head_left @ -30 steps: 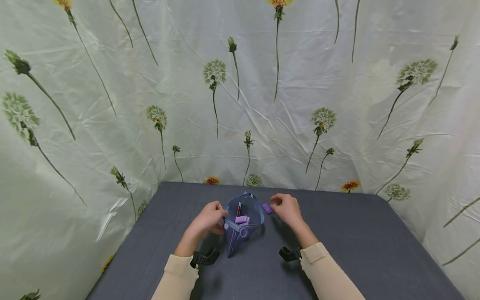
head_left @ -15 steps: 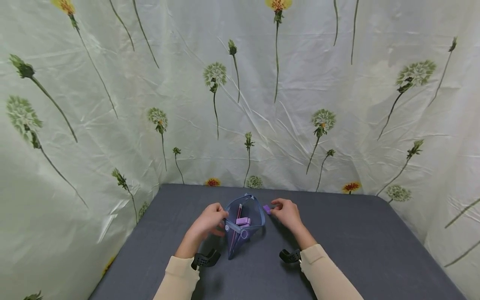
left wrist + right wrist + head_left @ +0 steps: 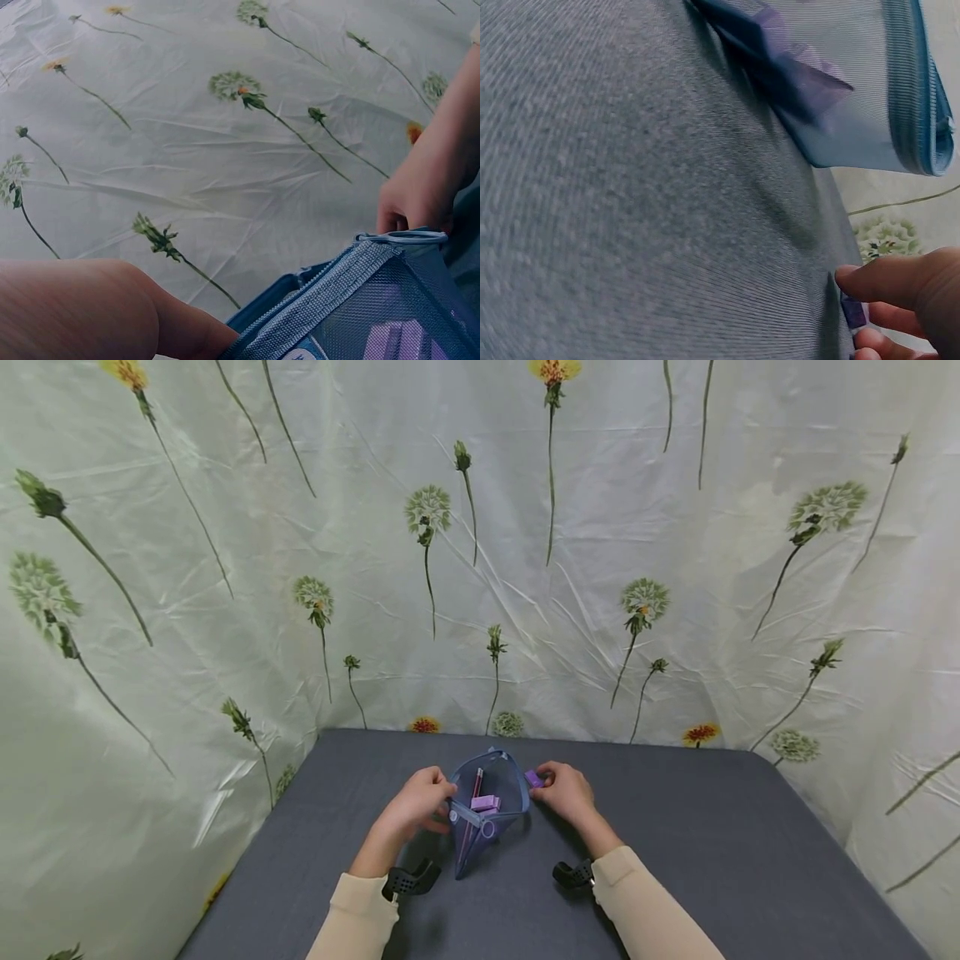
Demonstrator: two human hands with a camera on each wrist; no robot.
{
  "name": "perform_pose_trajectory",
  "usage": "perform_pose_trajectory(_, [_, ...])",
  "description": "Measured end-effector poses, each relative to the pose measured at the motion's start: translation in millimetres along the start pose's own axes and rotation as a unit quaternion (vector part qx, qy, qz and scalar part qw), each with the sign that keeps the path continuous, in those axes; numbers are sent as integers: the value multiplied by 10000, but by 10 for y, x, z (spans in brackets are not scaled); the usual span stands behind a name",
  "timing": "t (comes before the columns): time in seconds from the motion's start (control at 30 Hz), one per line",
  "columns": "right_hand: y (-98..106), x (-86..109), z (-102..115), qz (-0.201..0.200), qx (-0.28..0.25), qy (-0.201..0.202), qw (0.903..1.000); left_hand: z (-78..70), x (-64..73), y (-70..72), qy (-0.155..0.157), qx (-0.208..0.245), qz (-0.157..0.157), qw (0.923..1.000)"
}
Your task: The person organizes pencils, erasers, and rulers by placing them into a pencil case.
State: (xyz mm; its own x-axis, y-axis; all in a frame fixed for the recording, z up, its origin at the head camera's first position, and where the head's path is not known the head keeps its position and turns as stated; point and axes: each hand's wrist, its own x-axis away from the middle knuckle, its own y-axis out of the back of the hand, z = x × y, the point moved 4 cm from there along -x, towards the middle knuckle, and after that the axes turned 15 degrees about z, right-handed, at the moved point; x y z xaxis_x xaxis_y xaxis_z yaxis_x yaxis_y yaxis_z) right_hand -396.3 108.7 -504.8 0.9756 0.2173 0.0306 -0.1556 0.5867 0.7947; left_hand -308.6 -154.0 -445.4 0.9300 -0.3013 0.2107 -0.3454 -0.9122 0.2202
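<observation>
A blue mesh zip pouch [image 3: 467, 847] stands with its mouth spread wide. Inside it lie a pencil [image 3: 477, 783] and lilac blocks [image 3: 484, 802]. My left hand [image 3: 420, 797] pinches the pouch's zipped rim at its left side; in the left wrist view the thumb side of the left hand [image 3: 90, 307] meets the rim. Just right of the pouch, a small purple block [image 3: 533, 779] lies on the table. My right hand [image 3: 567, 789] has its thumb and fingers around this block. The right wrist view shows the purple block [image 3: 853, 312] between thumb and fingers.
A dark grey cloth covers the table [image 3: 675, 843], whose far edge runs just beyond the pouch. Behind it hangs a pale curtain [image 3: 525, 568] printed with dandelions, which also comes down along the left and right sides.
My right hand has moved left and closed in on the purple block, which stays where it lay. The left hand keeps its hold on the pouch rim.
</observation>
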Motion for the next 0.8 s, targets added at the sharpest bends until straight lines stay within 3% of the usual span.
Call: perform_pose_trajectory(0.8, [-80, 26, -35, -282, 55, -241, 9993, 5, 12, -20, -92, 26, 1, 10000])
